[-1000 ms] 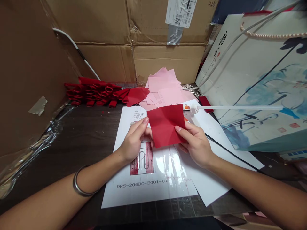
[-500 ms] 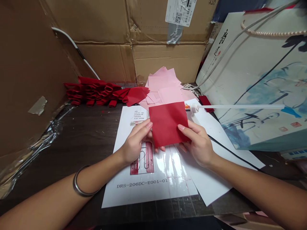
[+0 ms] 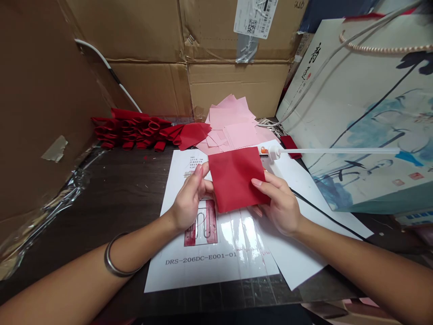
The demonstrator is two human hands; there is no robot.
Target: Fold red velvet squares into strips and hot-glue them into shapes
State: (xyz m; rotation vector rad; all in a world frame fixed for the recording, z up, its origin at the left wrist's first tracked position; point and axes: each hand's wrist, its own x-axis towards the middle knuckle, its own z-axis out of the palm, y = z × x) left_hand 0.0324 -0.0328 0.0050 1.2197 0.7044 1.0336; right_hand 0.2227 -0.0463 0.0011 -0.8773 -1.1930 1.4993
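Note:
A red square sheet [image 3: 238,180], looking like paper or thin cloth, is held up over the printed page in front of me. My right hand [image 3: 279,196] pinches its lower right side, thumb on the front and fingers behind. At the sheet's left edge is my left hand [image 3: 189,194], its thumb raised off the front and its fingers bent beside the edge, with some tips close to or behind it. Beneath lies a glossy white printed page [image 3: 199,275] with a picture and lettering.
Rolled red pieces [image 3: 131,131] are piled at the back left, beside a fan of pink sheets [image 3: 233,122]. A white stick-like tool with a cord [image 3: 274,152] lies at right. Small metal pieces [image 3: 270,124] sit behind it. Cardboard walls [image 3: 142,85] and a paper bag [image 3: 365,113] enclose the dark table.
My left thumb has come off the front of the red sheet, and the left fingers have drawn out from under it. The sheet has dipped slightly; my right hand keeps its grip.

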